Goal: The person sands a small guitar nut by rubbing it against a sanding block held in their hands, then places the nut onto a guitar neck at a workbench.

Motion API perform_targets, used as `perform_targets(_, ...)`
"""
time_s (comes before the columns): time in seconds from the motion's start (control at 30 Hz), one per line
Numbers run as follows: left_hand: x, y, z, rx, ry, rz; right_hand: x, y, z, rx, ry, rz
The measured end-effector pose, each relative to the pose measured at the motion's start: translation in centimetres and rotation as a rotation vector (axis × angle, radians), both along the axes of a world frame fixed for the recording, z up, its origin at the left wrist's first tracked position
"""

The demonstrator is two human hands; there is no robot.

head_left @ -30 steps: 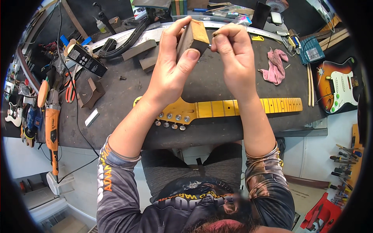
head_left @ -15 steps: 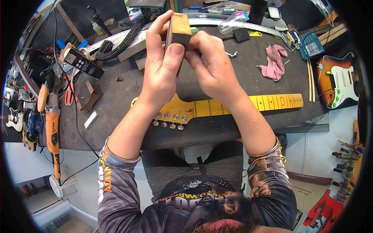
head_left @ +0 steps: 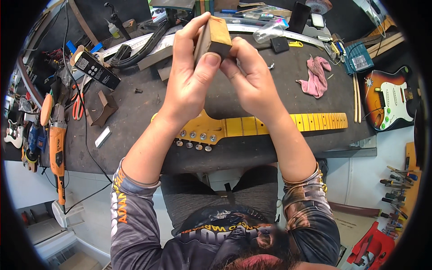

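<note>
Block (head_left: 219, 32), yellow-faced with dark sides, is up above the surface (head_left: 148, 101), between both hands. Left hand (head_left: 189, 81) clamped on it, thumb at the near end, fingers along the left side; right hand (head_left: 251, 76) has fingers curled in at the right side, can't tell whether they pinch anything. For good handling: firm left thumb, steady wrists, light right fingertips, block well clear of the guitar neck (head_left: 238, 127) below. Counts: one block in hand, one neck with four tuner buttons (head_left: 198, 147) visible, one pink cloth (head_left: 317, 74), one sunburst guitar body (head_left: 391, 90), two thin sticks (head_left: 357, 99), one orange power tool (head_left: 57, 139), one red-handled tool (head_left: 78, 109) at left.
</note>
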State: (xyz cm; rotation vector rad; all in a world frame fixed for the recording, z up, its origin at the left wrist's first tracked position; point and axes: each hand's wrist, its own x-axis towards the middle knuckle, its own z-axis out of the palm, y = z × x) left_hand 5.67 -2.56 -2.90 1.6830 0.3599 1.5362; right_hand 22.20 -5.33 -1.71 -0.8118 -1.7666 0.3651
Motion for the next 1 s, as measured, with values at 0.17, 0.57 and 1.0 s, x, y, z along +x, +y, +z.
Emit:
perform_targets(0.17,0.4,-0.5,0.0,0.081,0.206,0.065,1.2,0.0,0.5,-0.118,0.378,0.073)
perform_targets(0.57,0.0,-0.4,0.3,-0.034,-0.022,-0.077,0.6,-0.3,0.6,0.08,-0.179,-0.068)
perform_targets(1.0,0.4,-0.1,-0.2,0.098,0.24,0.059,1.2,-0.5,0.9,0.039,0.062,-0.254)
